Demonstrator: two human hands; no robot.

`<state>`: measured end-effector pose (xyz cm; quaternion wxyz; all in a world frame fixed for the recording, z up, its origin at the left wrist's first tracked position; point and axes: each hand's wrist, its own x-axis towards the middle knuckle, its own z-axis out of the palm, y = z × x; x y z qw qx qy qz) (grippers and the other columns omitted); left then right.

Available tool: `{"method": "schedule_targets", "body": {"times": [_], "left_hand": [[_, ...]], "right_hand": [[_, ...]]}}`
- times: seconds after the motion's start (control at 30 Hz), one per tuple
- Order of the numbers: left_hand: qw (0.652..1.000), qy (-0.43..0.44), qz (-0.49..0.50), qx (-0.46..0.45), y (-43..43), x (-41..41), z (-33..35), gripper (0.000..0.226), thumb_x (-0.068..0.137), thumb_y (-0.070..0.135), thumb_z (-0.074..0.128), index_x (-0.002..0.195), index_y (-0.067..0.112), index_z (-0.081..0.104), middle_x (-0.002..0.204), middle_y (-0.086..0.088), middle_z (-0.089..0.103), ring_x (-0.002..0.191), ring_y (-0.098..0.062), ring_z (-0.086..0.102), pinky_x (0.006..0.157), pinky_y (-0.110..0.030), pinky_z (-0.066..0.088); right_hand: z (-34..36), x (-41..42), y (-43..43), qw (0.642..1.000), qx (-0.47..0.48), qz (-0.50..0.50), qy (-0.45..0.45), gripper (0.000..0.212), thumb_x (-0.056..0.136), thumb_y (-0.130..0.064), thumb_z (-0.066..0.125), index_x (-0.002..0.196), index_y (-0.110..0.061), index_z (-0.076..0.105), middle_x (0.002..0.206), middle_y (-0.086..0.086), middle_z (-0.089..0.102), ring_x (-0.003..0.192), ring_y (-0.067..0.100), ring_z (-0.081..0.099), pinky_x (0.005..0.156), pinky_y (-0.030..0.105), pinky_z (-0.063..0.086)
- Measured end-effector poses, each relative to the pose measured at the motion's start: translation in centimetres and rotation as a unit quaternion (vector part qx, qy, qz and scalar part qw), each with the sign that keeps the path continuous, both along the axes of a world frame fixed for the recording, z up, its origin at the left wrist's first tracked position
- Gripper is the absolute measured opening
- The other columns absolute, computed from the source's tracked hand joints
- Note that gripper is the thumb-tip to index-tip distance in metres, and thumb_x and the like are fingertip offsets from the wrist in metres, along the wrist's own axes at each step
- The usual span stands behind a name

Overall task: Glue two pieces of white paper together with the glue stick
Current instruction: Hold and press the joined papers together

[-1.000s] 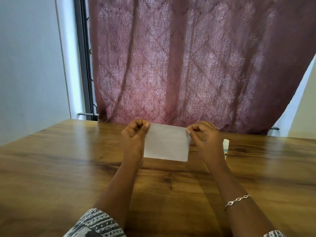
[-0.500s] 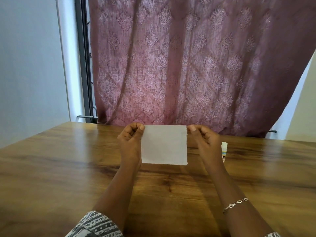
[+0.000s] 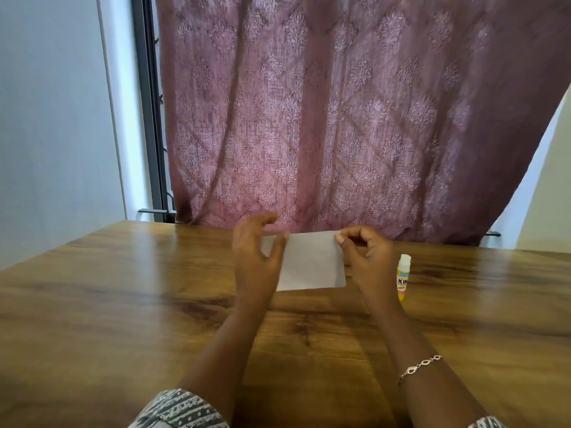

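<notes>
A white paper (image 3: 312,262) is held up above the wooden table (image 3: 123,304), its face toward me. My right hand (image 3: 366,257) pinches its upper right corner between thumb and fingers. My left hand (image 3: 256,257) is at the paper's left edge with its fingers spread apart, blurred, thumb across the left side; I cannot tell whether it still touches the sheet. Only one sheet can be told apart. A glue stick (image 3: 403,276), white cap and yellow label, lies on the table just right of my right hand.
A mauve patterned curtain (image 3: 340,118) hangs right behind the table's far edge. A dark window frame (image 3: 151,118) and a pale wall stand at the back left. A bracelet (image 3: 418,367) is on my right wrist.
My left hand has opened from its pinch on the paper's upper left corner and its fingers now spread. The paper has shifted slightly right. My right hand keeps its pinch.
</notes>
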<state>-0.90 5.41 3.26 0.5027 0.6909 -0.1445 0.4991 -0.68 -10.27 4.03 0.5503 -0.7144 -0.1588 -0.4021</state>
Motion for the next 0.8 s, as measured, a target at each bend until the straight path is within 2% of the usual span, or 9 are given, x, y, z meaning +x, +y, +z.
{"method": "schedule_targets", "body": {"times": [0.03,0.1,0.17,0.2,0.3,0.43,0.57,0.7,0.8], "left_hand": [[0.998,-0.022,0.022,0.063,-0.6,0.0,0.0,0.02,0.081,0.018,0.061,0.099,0.01,0.063,0.099,-0.002,0.063,0.097,-0.012,0.051,0.083,-0.018,0.038],[0.987,-0.051,0.029,0.147,-1.8,0.1,0.3,0.022,0.082,0.021,0.055,0.096,0.008,0.065,0.095,-0.006,0.067,0.096,-0.012,0.05,0.084,-0.02,0.034],[0.979,-0.065,0.021,0.193,-2.9,0.4,0.7,0.021,0.081,0.018,0.052,0.091,0.007,0.066,0.088,-0.008,0.067,0.091,-0.012,0.049,0.083,-0.019,0.032],[0.977,-0.07,0.013,0.202,-3.4,0.6,0.7,0.02,0.081,0.018,0.052,0.089,0.007,0.067,0.085,-0.008,0.067,0.088,-0.011,0.048,0.082,-0.019,0.032],[0.978,-0.065,-0.004,0.199,-4.3,1.4,1.0,0.018,0.082,0.019,0.053,0.083,0.009,0.067,0.079,-0.007,0.065,0.083,-0.01,0.046,0.077,-0.018,0.031],[0.982,-0.051,-0.035,0.18,-4.9,2.1,1.8,0.017,0.08,0.017,0.051,0.076,0.007,0.064,0.074,-0.008,0.062,0.078,-0.009,0.044,0.072,-0.017,0.031],[0.984,-0.055,-0.039,0.166,-5.0,2.1,1.6,0.018,0.081,0.019,0.049,0.075,0.008,0.062,0.074,-0.004,0.062,0.078,-0.008,0.043,0.072,-0.014,0.029],[0.985,-0.047,-0.051,0.157,-4.6,2.0,1.5,0.019,0.081,0.02,0.048,0.073,0.007,0.06,0.072,-0.005,0.061,0.076,-0.008,0.043,0.07,-0.014,0.03],[0.983,-0.048,-0.056,0.166,-4.3,2.1,1.2,0.021,0.082,0.019,0.046,0.072,0.006,0.059,0.071,-0.008,0.062,0.074,-0.009,0.042,0.067,-0.017,0.029]], "right_hand": [[0.0,0.0,0.1,1.0,-0.019,-0.016,-0.019,0.002,0.079,-0.014,0.063,0.078,-0.013,0.064,0.077,0.004,0.063,0.074,0.017,0.058,0.068,0.027,0.046],[-0.1,0.0,0.1,0.995,-0.059,-0.052,-0.059,0.009,0.077,-0.015,0.061,0.076,-0.008,0.066,0.075,0.005,0.064,0.072,0.012,0.055,0.068,0.02,0.044],[0.0,-0.1,0.1,0.988,-0.096,-0.083,-0.09,0.009,0.077,-0.013,0.061,0.074,-0.006,0.066,0.073,0.007,0.065,0.072,0.008,0.053,0.069,0.012,0.038],[0.0,-0.1,0.0,0.985,-0.109,-0.094,-0.099,0.008,0.077,-0.012,0.061,0.073,-0.006,0.066,0.073,0.007,0.065,0.072,0.009,0.053,0.068,0.014,0.037],[-0.1,0.3,-0.2,0.981,-0.126,-0.102,-0.109,0.01,0.078,-0.012,0.06,0.073,-0.005,0.064,0.072,0.009,0.064,0.073,0.009,0.049,0.066,0.019,0.035],[-0.2,0.6,-0.3,0.977,-0.139,-0.115,-0.115,0.025,0.08,-0.023,0.051,0.073,-0.003,0.063,0.073,0.011,0.064,0.072,0.012,0.05,0.063,0.02,0.034],[-0.1,0.6,-0.3,0.976,-0.144,-0.122,-0.112,0.014,0.079,-0.013,0.058,0.073,-0.002,0.064,0.073,0.013,0.064,0.072,0.024,0.056,0.064,0.023,0.036],[-0.2,0.7,-0.1,0.975,-0.152,-0.115,-0.112,0.016,0.08,-0.016,0.057,0.073,-0.003,0.064,0.073,0.01,0.064,0.074,0.007,0.047,0.067,0.006,0.032],[-0.5,0.9,-0.2,0.974,-0.172,-0.102,-0.105,0.02,0.081,-0.022,0.054,0.074,-0.005,0.064,0.073,0.008,0.064,0.074,0.006,0.046,0.063,0.011,0.031]]}}
